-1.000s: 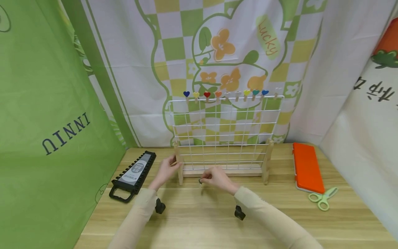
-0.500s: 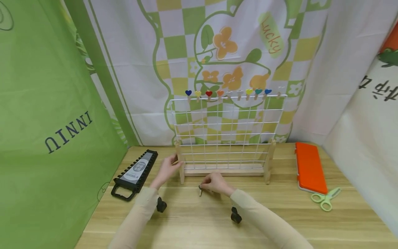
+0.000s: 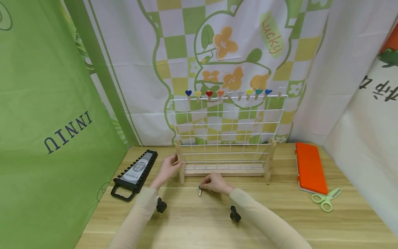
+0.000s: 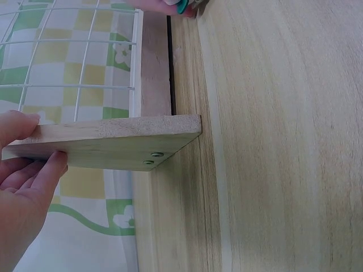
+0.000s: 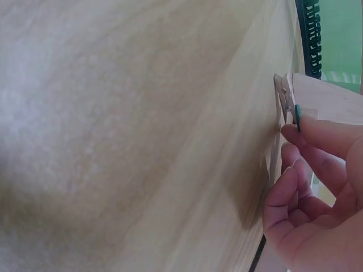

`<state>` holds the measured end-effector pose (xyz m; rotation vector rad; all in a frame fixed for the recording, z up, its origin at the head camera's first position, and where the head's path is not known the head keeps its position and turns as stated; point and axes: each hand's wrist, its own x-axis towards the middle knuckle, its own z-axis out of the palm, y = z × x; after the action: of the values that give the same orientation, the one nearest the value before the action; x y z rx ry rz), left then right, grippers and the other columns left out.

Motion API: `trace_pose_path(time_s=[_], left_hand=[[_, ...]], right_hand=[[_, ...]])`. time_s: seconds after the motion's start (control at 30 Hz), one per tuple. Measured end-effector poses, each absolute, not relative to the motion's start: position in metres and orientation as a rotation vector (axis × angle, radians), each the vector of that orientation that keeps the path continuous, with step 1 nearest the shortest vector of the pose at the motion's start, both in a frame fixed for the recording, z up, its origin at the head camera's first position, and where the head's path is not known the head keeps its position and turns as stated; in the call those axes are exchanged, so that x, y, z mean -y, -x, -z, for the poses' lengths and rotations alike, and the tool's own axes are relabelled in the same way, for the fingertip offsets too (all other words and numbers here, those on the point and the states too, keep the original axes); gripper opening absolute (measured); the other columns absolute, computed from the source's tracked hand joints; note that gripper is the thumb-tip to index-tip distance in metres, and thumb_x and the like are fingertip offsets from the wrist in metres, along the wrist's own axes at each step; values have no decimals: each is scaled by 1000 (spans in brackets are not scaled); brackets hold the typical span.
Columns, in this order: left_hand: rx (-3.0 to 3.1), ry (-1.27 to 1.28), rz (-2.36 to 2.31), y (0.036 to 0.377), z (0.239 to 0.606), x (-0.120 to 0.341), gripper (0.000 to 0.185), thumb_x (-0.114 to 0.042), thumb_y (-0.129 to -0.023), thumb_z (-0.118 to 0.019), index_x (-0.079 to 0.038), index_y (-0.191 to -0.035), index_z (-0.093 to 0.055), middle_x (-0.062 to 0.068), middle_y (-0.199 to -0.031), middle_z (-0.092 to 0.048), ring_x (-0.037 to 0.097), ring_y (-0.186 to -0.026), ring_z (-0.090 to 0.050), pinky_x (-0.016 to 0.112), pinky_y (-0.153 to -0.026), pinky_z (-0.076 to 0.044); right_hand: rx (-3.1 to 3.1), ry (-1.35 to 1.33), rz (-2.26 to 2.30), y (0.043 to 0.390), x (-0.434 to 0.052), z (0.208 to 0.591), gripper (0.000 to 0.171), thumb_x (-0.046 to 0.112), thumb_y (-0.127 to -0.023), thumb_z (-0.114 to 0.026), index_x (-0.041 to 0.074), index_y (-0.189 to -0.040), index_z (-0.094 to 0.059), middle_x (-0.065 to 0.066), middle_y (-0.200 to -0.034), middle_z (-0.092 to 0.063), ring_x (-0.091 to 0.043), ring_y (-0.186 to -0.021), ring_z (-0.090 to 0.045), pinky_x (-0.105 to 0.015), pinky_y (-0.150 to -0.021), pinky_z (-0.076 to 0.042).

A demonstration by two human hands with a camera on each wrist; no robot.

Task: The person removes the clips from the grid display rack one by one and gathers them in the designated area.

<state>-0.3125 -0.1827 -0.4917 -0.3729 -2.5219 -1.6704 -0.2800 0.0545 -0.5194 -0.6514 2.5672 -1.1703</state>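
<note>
Two hands are down on the wooden table [image 3: 280, 221] from where I watch. My left hand [image 3: 166, 169] grips the left wooden foot [image 3: 179, 166] of the wire grid rack [image 3: 228, 131], thumb on top and fingers under the board's end, as the left wrist view shows [image 4: 25, 170]. My right hand [image 3: 214, 182] sits just in front of the rack's base rail, fingers curled, pinching a small wooden clothespin [image 3: 200, 190] by one end; the right wrist view shows the clothespin [image 5: 285, 106] held at the fingertips [image 5: 317, 133], its other end pointing away from the hand and low over the table, though I cannot tell whether it touches the wood. Along the rack's top wire runs a row of heart-topped pins [image 3: 228, 93] in blue, yellow, red, orange and pale tones. A black toothed holder [image 3: 135, 173] with a handle lies to the left of the rack, near the green backdrop. To the right lie an orange case [image 3: 311, 169] and, just beside its near corner, pale green scissors [image 3: 326, 200].
</note>
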Motion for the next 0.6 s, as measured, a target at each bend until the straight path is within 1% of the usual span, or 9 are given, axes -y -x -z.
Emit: trace_pose_path(time_s=[0.17, 0.33, 0.43, 0.6], left_hand=[[2528, 393, 1645, 311, 491, 182, 47, 3, -92, -64, 16, -135, -50, 36, -133, -56, 46, -126, -56, 51, -105, -52], [2527, 380, 1655, 313, 492, 182, 45, 3, -93, -63, 15, -135, -50, 36, -134, -56, 46, -126, -56, 50, -106, -52], [2528, 365, 1654, 313, 493, 182, 46, 1, -93, -64, 14, -136, -50, 34, -134, -56, 45, -127, -56, 49, -106, -52], [2523, 359, 1651, 311, 492, 181, 47, 1, -93, -63, 14, -136, -50, 34, -135, -56, 45, -127, -56, 50, -106, -52]], right_hand=[[-2597, 663, 1148, 279, -54, 519, 13, 14, -91, -70, 2, -92, -76, -10, -74, -74, -2, -52, -47, -11, -47, -37], [-2621, 664, 1151, 278, -56, 515, 14, 13, -92, -69, 2, -95, -76, -13, -75, -74, -5, -52, -51, -12, -48, -38], [-2646, 696, 1147, 278, -59, 510, 14, 13, -92, -69, 1, -96, -76, -12, -80, -75, -7, -59, -57, -12, -51, -42], [-2687, 799, 1136, 281, -66, 495, 14, 11, -92, -68, 1, -98, -75, -10, -89, -76, -10, -74, -64, -16, -61, -51]])
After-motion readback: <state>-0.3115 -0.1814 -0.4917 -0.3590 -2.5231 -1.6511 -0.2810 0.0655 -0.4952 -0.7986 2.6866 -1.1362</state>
